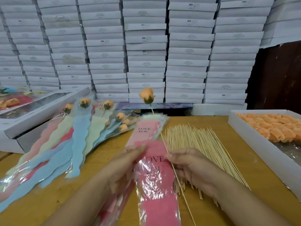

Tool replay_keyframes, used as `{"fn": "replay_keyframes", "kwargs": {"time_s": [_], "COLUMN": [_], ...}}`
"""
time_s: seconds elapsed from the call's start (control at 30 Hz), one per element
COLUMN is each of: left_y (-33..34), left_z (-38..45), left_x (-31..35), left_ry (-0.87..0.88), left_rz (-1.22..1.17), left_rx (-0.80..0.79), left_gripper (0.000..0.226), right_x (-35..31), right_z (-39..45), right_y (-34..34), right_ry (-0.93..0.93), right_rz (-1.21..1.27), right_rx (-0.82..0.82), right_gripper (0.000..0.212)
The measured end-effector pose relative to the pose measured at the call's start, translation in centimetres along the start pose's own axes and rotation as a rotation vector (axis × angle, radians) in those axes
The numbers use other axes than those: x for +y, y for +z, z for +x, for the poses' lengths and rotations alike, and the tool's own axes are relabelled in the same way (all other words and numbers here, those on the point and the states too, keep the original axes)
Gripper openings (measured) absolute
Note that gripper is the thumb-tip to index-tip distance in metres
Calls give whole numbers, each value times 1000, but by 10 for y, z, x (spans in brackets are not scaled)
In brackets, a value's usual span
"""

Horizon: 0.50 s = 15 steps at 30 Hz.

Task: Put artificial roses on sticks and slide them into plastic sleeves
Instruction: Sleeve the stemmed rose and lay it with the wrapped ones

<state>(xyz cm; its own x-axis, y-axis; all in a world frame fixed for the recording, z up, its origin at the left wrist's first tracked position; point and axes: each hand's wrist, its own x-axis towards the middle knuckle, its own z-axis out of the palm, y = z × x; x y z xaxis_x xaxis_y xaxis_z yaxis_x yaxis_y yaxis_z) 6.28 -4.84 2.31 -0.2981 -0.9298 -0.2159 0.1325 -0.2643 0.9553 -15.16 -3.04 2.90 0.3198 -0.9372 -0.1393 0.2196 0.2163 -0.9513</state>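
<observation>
Our right hand pinches the stick, its rose raised over the table; our left hand grips the pink sleeve. Risk: the stick (thin, pointed) could snag the crinkly plastic.

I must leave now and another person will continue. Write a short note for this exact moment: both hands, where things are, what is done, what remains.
Left hand: holds the pink sleeve.
Right hand: pinches the stick with the orange rose on top; it is not yet in the sleeve.
Done: filled sleeves lie fanned at left.
Left: slide this rose in, then continue with the loose sticks and the box of roses at right.
</observation>
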Motion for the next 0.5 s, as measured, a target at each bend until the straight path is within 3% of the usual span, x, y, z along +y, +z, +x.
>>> {"fn": "replay_keyframes", "kwargs": {"time_s": [0.07, 0.17, 0.27, 0.37, 0.43, 0.5], "left_y": [-1, 4, 8, 8, 7, 7], "left_z": [-1, -5, -6, -6, -3, -1], "left_x": [-1, 1, 2, 1, -1, -3], "left_ry": [2, -16, -27, -40, -31, 6], "left_rz": [15, 85, 169, 220, 149, 38], "left_rx": [61, 8, -38, -73, -15, 54], "left_gripper": [48, 20, 11, 18, 28, 22], "right_x": [0, -2, -4, -6, -4, -2], "right_z": [0, 0, 1, 1, 1, 0], "right_y": [1, 0, -5, -9, -7, -4], "right_ry": [0, -13, -53, -88, -81, -63], "right_rz": [-26, -20, 1, 11, 6, -19], "right_rx": [-6, 3, 33, 54, 46, 25], "right_gripper": [18, 28, 32, 19, 17, 19]}}
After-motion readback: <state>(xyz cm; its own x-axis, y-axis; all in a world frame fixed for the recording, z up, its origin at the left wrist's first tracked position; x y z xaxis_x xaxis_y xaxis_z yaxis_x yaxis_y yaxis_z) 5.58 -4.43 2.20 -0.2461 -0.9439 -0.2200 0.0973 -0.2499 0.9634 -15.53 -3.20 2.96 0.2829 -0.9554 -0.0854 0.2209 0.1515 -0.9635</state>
